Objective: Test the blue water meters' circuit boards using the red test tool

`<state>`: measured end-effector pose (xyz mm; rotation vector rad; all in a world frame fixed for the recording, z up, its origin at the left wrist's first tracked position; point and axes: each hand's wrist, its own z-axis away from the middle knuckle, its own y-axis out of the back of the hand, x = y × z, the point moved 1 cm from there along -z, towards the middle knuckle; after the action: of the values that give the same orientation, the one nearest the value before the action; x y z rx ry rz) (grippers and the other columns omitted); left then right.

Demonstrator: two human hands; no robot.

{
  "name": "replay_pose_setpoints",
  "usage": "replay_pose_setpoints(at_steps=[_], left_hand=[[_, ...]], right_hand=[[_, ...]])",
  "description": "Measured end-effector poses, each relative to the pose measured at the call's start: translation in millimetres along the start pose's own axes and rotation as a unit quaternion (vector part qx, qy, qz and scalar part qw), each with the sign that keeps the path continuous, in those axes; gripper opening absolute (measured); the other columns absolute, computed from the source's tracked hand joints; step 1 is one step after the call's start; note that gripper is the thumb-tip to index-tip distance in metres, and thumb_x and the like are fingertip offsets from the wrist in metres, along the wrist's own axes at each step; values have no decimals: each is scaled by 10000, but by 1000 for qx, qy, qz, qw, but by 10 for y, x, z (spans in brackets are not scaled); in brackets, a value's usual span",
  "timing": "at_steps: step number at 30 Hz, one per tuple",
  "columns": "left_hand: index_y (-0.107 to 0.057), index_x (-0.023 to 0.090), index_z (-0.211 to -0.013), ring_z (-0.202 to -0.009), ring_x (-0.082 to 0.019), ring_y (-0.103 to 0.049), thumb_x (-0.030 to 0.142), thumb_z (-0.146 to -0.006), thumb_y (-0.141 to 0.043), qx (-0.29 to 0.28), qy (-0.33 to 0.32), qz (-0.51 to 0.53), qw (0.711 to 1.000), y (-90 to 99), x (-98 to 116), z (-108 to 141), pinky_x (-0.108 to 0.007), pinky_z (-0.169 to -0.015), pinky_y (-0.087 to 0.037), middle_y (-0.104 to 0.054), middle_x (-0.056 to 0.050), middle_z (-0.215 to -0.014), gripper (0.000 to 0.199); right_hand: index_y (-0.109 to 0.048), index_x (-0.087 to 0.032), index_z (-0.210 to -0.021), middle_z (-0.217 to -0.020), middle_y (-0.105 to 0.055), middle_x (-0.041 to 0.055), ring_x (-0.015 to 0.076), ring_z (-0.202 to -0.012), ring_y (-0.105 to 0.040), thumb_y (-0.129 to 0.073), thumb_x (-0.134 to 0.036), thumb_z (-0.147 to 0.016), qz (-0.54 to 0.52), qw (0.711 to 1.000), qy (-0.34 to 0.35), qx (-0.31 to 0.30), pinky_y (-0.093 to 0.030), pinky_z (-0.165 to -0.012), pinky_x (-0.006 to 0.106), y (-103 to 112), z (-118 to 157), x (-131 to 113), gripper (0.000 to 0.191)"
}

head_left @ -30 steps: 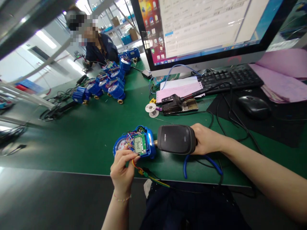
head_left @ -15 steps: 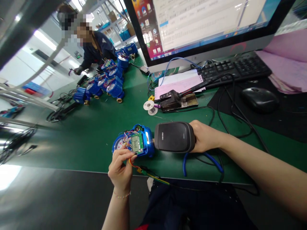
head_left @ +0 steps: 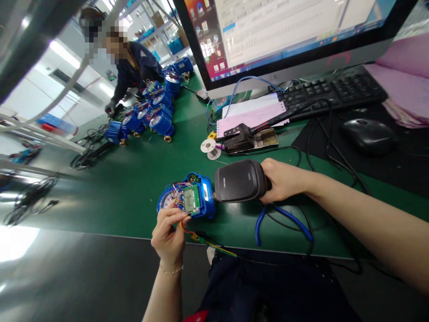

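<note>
The blue meter [head_left: 209,206] lies on the green surface [head_left: 130,197], its display [head_left: 189,200] showing "good". At the meter's near edge, the person's left hand [head_left: 169,236] pinches the coloured leads [head_left: 183,228]; that contact should be held steady. Just right of the meter, the right hand [head_left: 281,180] grips the black scanner [head_left: 238,181], best aimed squarely at the meter's white label [head_left: 205,191].

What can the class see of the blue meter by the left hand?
The blue meter lies on the green table, its glossy housing open. The left hand partly hides its round dial and appears to pinch a coloured lead at the green circuit board's near edge. The grey display seems to read "good". Thin coloured wires run between dial and board; a white label sits towards the right.
</note>
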<state>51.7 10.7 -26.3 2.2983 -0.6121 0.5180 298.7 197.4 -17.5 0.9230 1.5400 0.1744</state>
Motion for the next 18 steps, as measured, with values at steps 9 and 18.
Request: replay_pose_setpoints(at_steps=[9, 18], left_hand=[[-643, 197, -795, -694, -115, -547, 88, -706, -674, 4, -9, -6, 1000, -5, 2, 0, -329, -756, -494, -597, 10, -730, 144], [-637, 205, -751, -683, -116, -551, 140, -725, -670, -27, -13, 41, 999, 58, -165, -100, -387, -828, -507, -607, 13, -689, 77]], right_hand=[[-420, -194, -553, -476, -372, -69, 64, -436, -344, -538, -237, -544, -7, 999, 42, 15, -311, -436, 188, -97, -42, 68, 126], [-396, -203, -574, -479, -398, -60, 79, -441, -367, -548, -240, -538, -1, 1000, 26, 14, -312, -452, 206, -101, -31, 52, 161]])
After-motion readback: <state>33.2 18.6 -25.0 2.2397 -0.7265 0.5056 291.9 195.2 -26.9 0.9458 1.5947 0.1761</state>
